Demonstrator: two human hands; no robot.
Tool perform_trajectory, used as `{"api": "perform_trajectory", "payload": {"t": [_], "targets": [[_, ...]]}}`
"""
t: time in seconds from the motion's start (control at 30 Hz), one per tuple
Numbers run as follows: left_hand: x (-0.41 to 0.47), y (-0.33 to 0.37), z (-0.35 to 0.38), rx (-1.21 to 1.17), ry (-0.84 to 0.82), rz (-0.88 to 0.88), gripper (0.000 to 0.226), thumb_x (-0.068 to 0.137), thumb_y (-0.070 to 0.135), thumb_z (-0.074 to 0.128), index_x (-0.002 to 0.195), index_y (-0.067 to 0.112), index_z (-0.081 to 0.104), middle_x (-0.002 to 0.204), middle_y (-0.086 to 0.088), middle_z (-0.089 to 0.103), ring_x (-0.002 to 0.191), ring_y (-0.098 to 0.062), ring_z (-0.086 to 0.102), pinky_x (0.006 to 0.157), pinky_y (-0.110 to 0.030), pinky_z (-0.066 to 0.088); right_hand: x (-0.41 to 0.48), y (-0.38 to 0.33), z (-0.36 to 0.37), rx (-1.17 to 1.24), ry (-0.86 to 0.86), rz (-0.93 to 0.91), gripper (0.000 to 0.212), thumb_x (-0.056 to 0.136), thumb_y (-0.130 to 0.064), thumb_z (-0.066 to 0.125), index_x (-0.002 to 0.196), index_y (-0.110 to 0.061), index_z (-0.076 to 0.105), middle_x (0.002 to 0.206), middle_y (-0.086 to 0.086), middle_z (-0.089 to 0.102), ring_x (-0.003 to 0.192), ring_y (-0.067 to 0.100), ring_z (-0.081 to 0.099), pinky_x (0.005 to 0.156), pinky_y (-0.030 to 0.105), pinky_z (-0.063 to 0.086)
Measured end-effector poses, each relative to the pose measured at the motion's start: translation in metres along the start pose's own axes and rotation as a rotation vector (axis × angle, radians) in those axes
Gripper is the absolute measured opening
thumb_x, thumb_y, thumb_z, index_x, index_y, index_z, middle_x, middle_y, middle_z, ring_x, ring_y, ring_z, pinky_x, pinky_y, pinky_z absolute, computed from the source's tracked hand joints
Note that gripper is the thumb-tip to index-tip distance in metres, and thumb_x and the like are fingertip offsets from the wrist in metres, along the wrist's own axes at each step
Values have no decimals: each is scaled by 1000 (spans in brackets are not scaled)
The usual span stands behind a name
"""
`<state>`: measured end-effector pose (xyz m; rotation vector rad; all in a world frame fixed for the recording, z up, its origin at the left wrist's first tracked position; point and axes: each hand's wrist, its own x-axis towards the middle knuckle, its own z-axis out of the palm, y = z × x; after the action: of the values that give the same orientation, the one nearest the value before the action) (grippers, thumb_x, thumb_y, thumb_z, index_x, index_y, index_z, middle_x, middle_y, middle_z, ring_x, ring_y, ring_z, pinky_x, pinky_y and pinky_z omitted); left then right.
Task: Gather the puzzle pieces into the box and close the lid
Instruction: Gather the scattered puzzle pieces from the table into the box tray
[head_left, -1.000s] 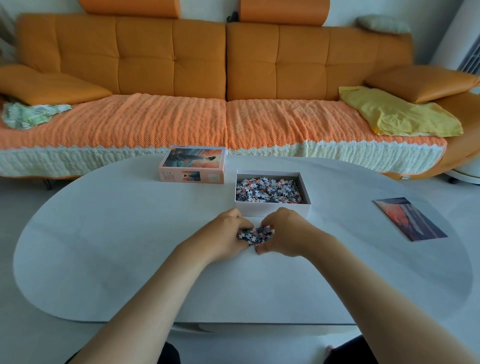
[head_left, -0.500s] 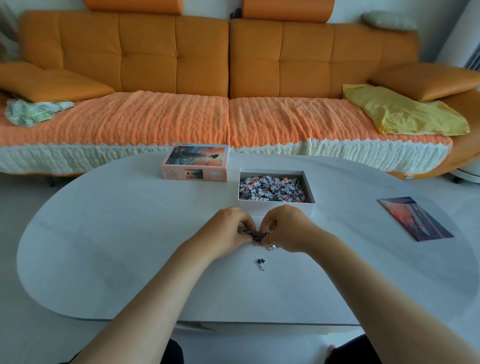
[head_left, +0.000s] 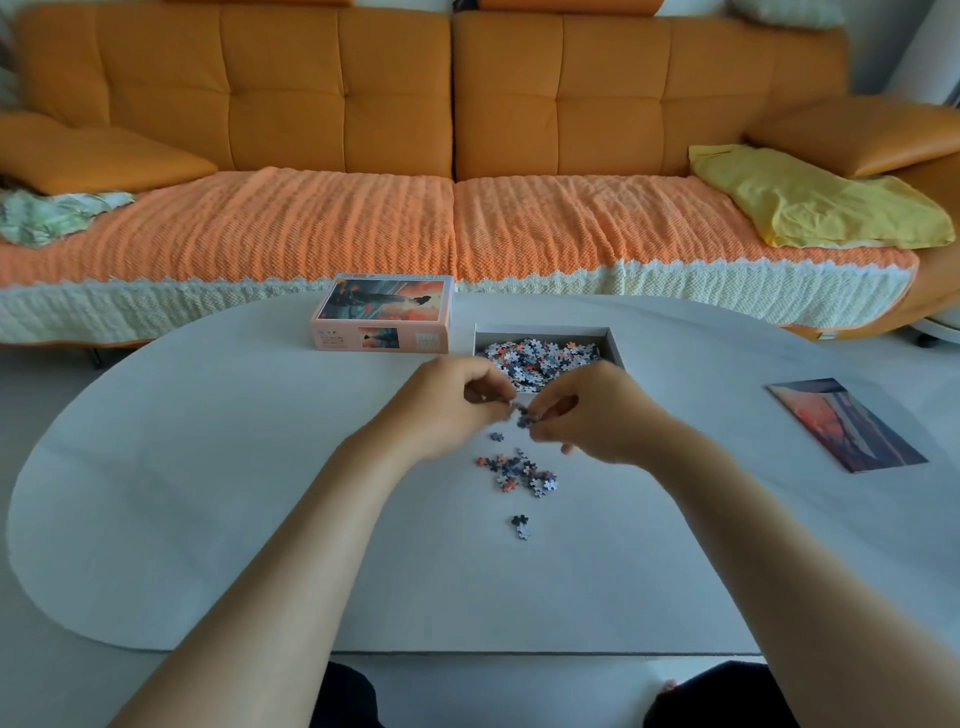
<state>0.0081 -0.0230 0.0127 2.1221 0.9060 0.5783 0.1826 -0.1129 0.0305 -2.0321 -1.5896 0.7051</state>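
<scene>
Here, a small clump of puzzle pieces (head_left: 524, 418) is pinched between the curled fingertips of the left hand (head_left: 447, 405) and the right hand (head_left: 592, 415) (each grip closed on the clump), just in front of the open box (head_left: 615, 343), which holds a heap of more pieces. Below the hands a loose scatter (head_left: 519, 474) lies on the surface (head_left: 208, 493). The lid (head_left: 382, 314) sits picture-up just left of the box, a picture card (head_left: 844, 423) lies well to the right, and an orange sofa (head_left: 337, 104) stands behind.
</scene>
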Motion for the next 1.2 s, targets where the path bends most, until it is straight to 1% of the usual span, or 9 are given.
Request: {"api": "perform_trajectory", "payload": {"t": [0.27, 0.4, 0.53, 0.63, 0.8, 0.9, 0.97, 1.07, 1.2], "targets": [[43, 0, 9, 44, 262, 87, 11, 85, 18, 73, 93, 25, 71, 83, 16, 67, 73, 6, 59, 67, -9, 44, 34, 12, -14, 53, 459, -82, 15, 78, -18, 78, 92, -24, 75, 82, -8, 69, 72, 10, 63, 70, 26, 55], [50, -14, 22, 249, 169, 167, 18, 88, 24, 69, 107, 25, 73, 104, 8, 69, 98, -12, 60, 87, -32, 48, 43, 25, -6, -149, 334, -73, 24, 89, -23, 67, 112, -27, 72, 107, -7, 63, 87, 9, 53, 75, 22, 40], [50, -18, 20, 356, 213, 256, 27, 94, 28, 62, 120, 22, 68, 123, 5, 65, 116, -17, 54, 101, -40, 42, 39, 28, -4, -222, 380, -122, 25, 95, -23, 56, 114, -27, 71, 118, -7, 65, 103, 17, 60, 82, 25, 44], [44, -19, 23, 530, 48, 202, 46, 101, 41, 44, 142, 23, 48, 148, 8, 45, 138, -14, 36, 114, -39, 24, 32, 27, 4, -280, 284, -203, 30, 99, -29, 47, 120, -23, 67, 126, -4, 63, 116, 19, 56, 95, 32, 45], [41, -20, 28, 619, -114, 138, 57, 102, 50, 29, 153, 27, 24, 160, 12, 20, 148, -8, 10, 120, -38, 8, 34, 32, 15, -531, 56, -136, 56, 100, -53, 21, 150, -28, 32, 158, -10, 23, 148, 10, 11, 120, 46, 11], [36, -18, 25, 501, -42, 178, 54, 102, 41, 42, 152, 25, 30, 161, 9, 19, 147, -12, 15, 119, -37, 11, 34, 35, 14, -418, 138, -192, 50, 99, -47, 37, 145, -26, 42, 156, -8, 29, 147, 13, 19, 119, 47, 17], [31, -17, 24, 447, 73, 247, 45, 98, 31, 51, 142, 21, 48, 151, 5, 38, 138, -17, 33, 115, -41, 26, 32, 34, 12, -330, 273, -325, 39, 96, -31, 53, 133, -22, 58, 145, -2, 49, 137, 18, 40, 112, 44, 33], [20, -17, 18, 442, 253, 390, 18, 89, 16, 62, 107, 16, 65, 110, 4, 56, 103, -18, 53, 87, -34, 46, 25, 27, 8, -262, 436, -489, 25, 86, -10, 61, 105, -19, 74, 100, -4, 68, 91, 12, 60, 84, 28, 49], [-4, -16, 13, 366, 137, 283, 13, 84, 15, 62, 83, 27, 57, 85, 15, 54, 74, -7, 51, 63, -24, 42, 8, 13, 9, -258, 197, -425, 24, 88, -13, 58, 95, -28, 76, 84, -23, 59, 66, -14, 52, 67, 0, 33]]}}
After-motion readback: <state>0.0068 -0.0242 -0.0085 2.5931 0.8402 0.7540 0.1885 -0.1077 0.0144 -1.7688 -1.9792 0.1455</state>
